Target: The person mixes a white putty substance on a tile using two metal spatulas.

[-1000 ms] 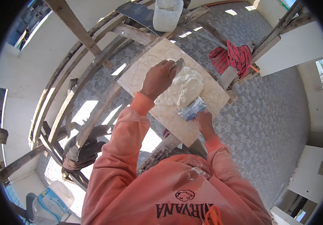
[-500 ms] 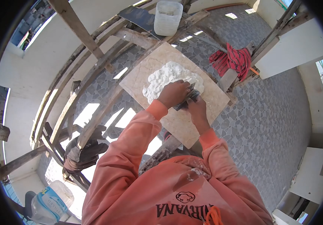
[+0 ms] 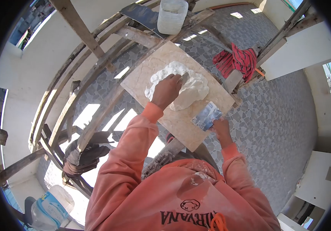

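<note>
A mound of white putty (image 3: pixel 194 90) lies on a square beige marbled tile (image 3: pixel 142 75). My left hand (image 3: pixel 167 90) is closed over the mound's left part, and a narrow grey blade (image 3: pixel 185 77) juts from its fingers into the putty. The handle of this scraper is hidden in my fist. Near the tile's right edge, my right hand (image 3: pixel 221 130) grips a wide flat putty knife (image 3: pixel 207 115). Its bluish-grey metal face is turned up, shiny with pale smears, and held apart from the mound.
Wooden poles and planks (image 3: pixel 96 96) run along the left and behind the tile. A translucent plastic container (image 3: pixel 172 17) stands at the back. Red striped cloth (image 3: pixel 236 61) hangs on wood at the right. Dark cloth (image 3: pixel 82 156) and a cut plastic bottle (image 3: pixel 52 208) are at left.
My hands have moved apart: the left went left over the putty, the right came back toward me with the wide putty knife. The front of the mound now looks smoother and more spread.
</note>
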`<state>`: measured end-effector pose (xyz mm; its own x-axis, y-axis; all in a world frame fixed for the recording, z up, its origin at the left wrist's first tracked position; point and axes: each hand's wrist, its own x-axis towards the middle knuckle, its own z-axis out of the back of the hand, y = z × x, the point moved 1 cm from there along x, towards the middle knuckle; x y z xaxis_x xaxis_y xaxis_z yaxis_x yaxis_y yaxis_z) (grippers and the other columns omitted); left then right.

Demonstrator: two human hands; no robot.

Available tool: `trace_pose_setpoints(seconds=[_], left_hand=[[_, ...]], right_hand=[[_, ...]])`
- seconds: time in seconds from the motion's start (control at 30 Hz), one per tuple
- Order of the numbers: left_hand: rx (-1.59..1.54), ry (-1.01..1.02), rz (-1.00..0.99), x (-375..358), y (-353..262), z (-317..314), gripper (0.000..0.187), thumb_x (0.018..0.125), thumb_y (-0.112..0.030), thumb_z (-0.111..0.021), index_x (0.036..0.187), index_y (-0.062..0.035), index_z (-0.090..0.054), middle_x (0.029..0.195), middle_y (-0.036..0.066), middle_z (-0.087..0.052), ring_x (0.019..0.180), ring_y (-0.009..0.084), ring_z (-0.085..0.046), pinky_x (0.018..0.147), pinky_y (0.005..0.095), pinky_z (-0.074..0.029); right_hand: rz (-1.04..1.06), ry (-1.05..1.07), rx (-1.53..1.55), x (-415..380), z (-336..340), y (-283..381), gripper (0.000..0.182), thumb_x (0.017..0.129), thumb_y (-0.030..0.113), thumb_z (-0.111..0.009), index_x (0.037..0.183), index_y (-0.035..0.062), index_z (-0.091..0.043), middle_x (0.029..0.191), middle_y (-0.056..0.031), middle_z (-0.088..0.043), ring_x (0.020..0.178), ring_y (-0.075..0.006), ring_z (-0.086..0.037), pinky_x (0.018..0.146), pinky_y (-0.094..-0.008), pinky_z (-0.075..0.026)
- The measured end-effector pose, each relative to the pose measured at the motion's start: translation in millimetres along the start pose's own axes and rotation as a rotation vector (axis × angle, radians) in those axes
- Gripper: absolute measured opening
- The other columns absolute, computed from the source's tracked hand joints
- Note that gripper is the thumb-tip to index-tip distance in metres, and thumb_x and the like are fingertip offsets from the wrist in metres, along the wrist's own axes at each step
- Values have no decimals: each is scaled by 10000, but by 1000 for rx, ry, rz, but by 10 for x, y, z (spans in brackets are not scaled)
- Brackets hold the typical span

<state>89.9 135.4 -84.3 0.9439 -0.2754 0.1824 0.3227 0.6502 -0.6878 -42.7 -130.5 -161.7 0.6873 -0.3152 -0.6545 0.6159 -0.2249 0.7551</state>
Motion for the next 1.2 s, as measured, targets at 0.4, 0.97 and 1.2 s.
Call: trace_pose_setpoints(seconds=[0.4, 0.97, 1.2], left_hand=[[7, 10, -116, 56, -138, 459, 190, 941, -214, -571, 1017, -52, -634, 986, 158, -654, 875, 393, -640, 745, 491, -508], [122, 62, -78, 174, -339, -70, 192, 944, -196, -564, 1037, -38, -621, 978, 159, -653, 864, 394, -649, 737, 490, -520], [103, 14, 18, 195, 21, 6, 202, 937, -191, -558, 1052, -36, -619, 1001, 181, -651, 861, 419, -641, 756, 504, -514]], right_hand=[[86, 196, 335, -20, -1177, -360, 365, 919, -35, -488, 1267, 62, -538, 1139, -112, -625, 930, -241, -675, 783, -388, -598], [299, 243, -128, -108, -1196, 771, 312, 931, 16, -547, 1237, -47, -556, 1057, -117, -653, 890, -201, -686, 768, -384, -634], [254, 119, -223, 157, -388, 826, 356, 929, 13, -551, 1282, -28, -549, 1077, -111, -659, 906, -215, -692, 754, -399, -624]])
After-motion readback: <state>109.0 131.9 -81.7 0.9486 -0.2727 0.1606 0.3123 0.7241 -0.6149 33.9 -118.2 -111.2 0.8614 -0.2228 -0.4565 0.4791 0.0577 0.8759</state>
